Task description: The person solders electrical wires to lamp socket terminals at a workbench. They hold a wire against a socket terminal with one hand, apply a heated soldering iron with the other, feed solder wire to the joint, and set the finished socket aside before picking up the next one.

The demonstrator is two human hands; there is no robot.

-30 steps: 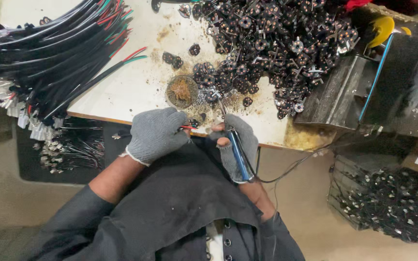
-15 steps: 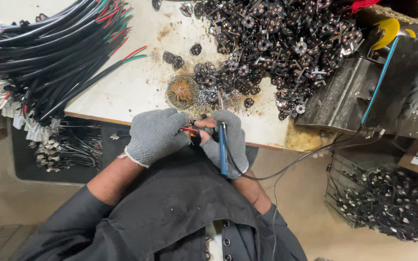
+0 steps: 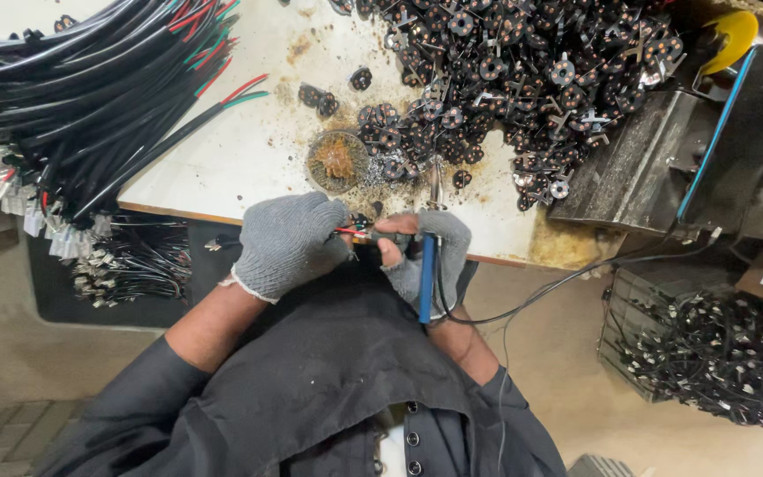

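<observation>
Just hands (image 3: 355,243) at table edge (image 3: 178,215)

gloves (image 3: 286,240): grey knit | soldering iron handle (image 3: 426,278): blue | cable bundle (image 3: 90,97): black, red, green | table (image 3: 240,150): white, brown-stained
</observation>
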